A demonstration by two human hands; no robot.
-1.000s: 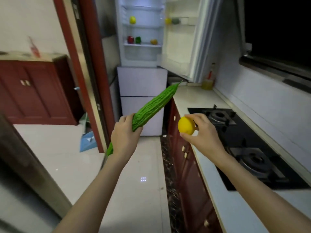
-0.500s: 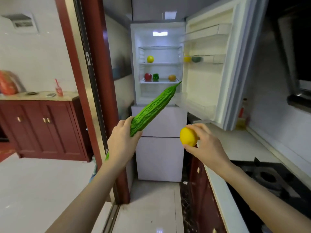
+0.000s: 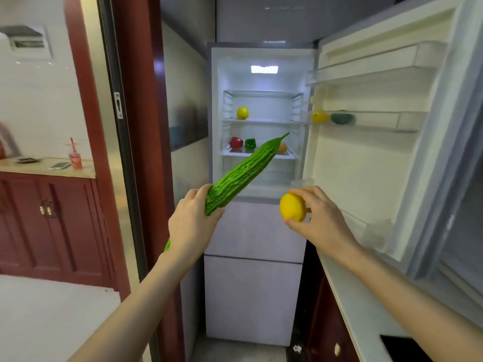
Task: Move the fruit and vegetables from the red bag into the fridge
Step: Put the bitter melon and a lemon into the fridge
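Note:
My left hand (image 3: 192,223) grips a long green bitter gourd (image 3: 243,172) near its lower end; its tip points up toward the open fridge (image 3: 261,194). My right hand (image 3: 317,218) holds a yellow lemon (image 3: 292,207) in its fingertips, in front of the fridge's lower edge. Inside, a lemon (image 3: 242,112) sits on the upper shelf. A red pepper (image 3: 236,142), a green pepper (image 3: 250,143) and an orange fruit (image 3: 282,147), partly hidden by the gourd, sit on the shelf below. The red bag is out of sight.
The fridge door (image 3: 379,152) stands open to the right; its rack holds a yellow fruit (image 3: 319,116) and a dark green one (image 3: 341,118). A white counter (image 3: 347,296) runs along the right. A dark red door frame (image 3: 136,152) stands left, with a red cabinet (image 3: 49,220) beyond.
The view has come closer to the fridge and tilted up. Both hands still hold the gourd and the lemon, now level with the fridge's lower edge.

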